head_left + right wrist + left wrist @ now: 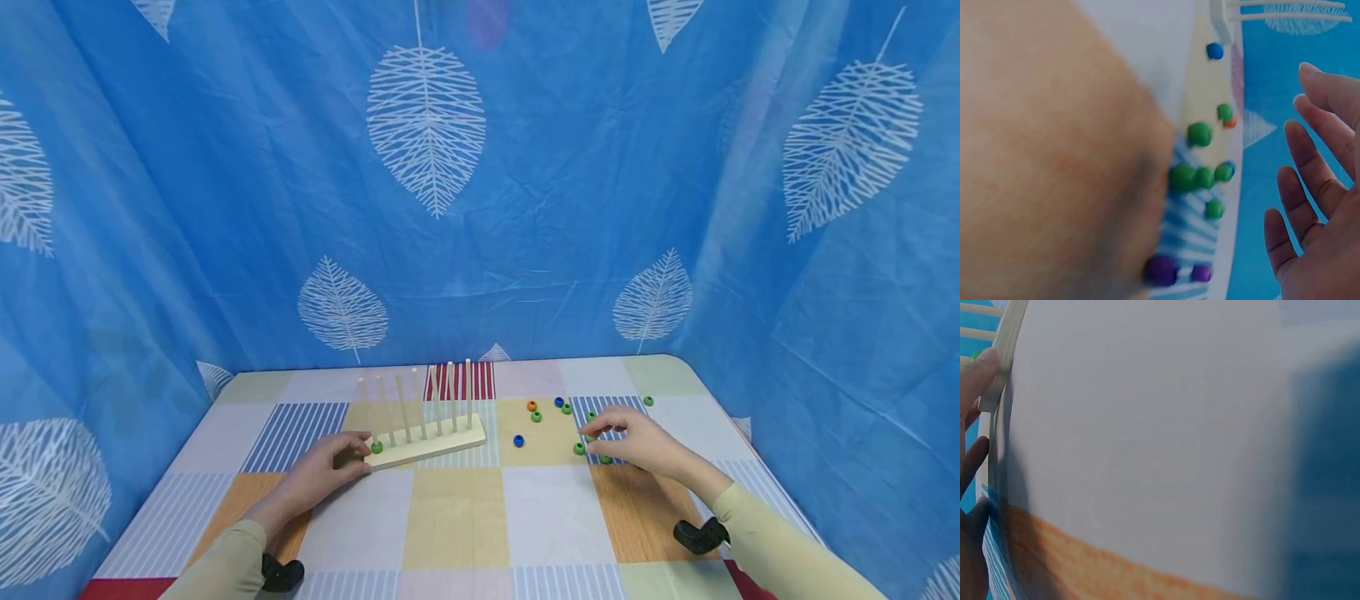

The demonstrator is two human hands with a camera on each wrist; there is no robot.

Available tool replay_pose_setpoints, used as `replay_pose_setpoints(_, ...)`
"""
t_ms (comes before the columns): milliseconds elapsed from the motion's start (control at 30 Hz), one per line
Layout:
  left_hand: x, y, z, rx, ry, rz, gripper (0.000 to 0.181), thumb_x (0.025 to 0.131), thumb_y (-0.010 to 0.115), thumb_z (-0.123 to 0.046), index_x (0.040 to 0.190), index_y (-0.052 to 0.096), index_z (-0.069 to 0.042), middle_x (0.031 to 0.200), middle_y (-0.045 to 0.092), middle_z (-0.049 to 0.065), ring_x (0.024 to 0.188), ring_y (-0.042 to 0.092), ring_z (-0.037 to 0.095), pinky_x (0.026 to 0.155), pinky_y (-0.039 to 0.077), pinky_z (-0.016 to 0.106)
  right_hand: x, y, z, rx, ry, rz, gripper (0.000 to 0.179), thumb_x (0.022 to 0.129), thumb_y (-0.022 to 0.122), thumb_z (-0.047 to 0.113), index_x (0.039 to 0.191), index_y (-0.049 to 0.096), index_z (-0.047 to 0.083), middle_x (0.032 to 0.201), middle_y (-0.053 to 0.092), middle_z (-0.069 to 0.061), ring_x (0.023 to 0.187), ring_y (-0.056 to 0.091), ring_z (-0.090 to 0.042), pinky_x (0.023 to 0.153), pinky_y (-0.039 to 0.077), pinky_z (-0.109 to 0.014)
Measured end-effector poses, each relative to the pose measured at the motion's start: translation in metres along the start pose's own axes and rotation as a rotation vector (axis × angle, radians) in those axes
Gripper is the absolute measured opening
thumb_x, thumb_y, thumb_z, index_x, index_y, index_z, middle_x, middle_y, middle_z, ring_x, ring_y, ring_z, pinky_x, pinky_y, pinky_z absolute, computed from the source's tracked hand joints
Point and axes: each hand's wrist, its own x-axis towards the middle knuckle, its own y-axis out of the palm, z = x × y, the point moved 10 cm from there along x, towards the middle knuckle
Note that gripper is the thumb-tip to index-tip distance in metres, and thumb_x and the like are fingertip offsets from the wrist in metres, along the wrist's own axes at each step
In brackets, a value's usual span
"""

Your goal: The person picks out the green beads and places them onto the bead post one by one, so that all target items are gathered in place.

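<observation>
A pale wooden peg board [431,449] with several upright pegs stands left of centre in the head view. One green bead [377,447] sits at the base of its leftmost peg. My left hand [330,465] holds the board's left end between thumb and fingers; in the left wrist view the thumb [984,372] lies against that end. On the right, my right hand [630,437] hovers over loose beads, fingers slightly bent and nothing between them. Close by are a green bead [578,448] and another green bead [605,459]; the hand partly hides others.
Between board and right hand lie a blue bead [518,441], an orange bead [532,406] and more beads. A lone green bead [648,401] lies farther back. Purple beads [1162,270] show in the right wrist view. A blue leaf-patterned curtain [525,208] surrounds the patchwork tablecloth [453,517].
</observation>
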Motion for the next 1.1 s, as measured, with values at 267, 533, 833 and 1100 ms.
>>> replay_pose_setpoints(267, 0.001, -0.002, 0.001, 0.045, -0.004, -0.02, 0.015, 0.09, 0.081, -0.029, 0.1, 0.07, -0.026, 0.141, 0.061, 0.01, 0.136, 0.049, 0.041, 0.114, 0.034, 0.063, -0.019, -0.012, -0.036, -0.04, 0.141, -0.087, 0.03, 0.091, 0.079, 0.031, 0.115, 0.076, 0.014, 0.108, 0.067, -0.002, 0.101, 0.056, -0.025, 0.081, 0.052, -0.039)
replay_pose_setpoints(533, 0.0, 0.0, 0.001, 0.026, -0.002, -0.003, 0.015, 0.09, 0.081, -0.028, 0.101, 0.069, -0.026, 0.14, 0.062, 0.008, 0.135, 0.05, 0.038, 0.113, 0.036, 0.062, -0.03, -0.009, -0.059, -0.077, 0.262, -0.132, 0.031, 0.088, 0.082, 0.03, 0.115, 0.077, 0.016, 0.111, 0.065, -0.004, 0.108, 0.052, -0.03, 0.095, 0.044, -0.054)
replay_pose_setpoints(833, -0.001, 0.0, 0.002, 0.037, -0.014, -0.019, 0.015, 0.09, 0.08, -0.029, 0.1, 0.07, -0.026, 0.139, 0.063, 0.008, 0.134, 0.051, 0.039, 0.113, 0.036, 0.063, -0.031, -0.003, -0.07, -0.086, 0.285, -0.179, 0.038, 0.083, 0.085, 0.038, 0.115, 0.078, 0.019, 0.13, 0.062, -0.017, 0.121, 0.045, -0.039, 0.101, 0.035, -0.069)
replay_pose_setpoints(1100, -0.001, -0.001, -0.001, 0.022, -0.009, -0.028, 0.016, 0.09, 0.081, -0.024, 0.1, 0.07, -0.025, 0.138, 0.063, 0.009, 0.134, 0.052, 0.038, 0.113, 0.036, 0.062, -0.029, 0.001, -0.077, -0.092, 0.287, -0.186, 0.037, 0.081, 0.086, 0.043, 0.111, 0.079, 0.022, 0.13, 0.062, -0.015, 0.121, 0.046, -0.038, 0.102, 0.035, -0.066)
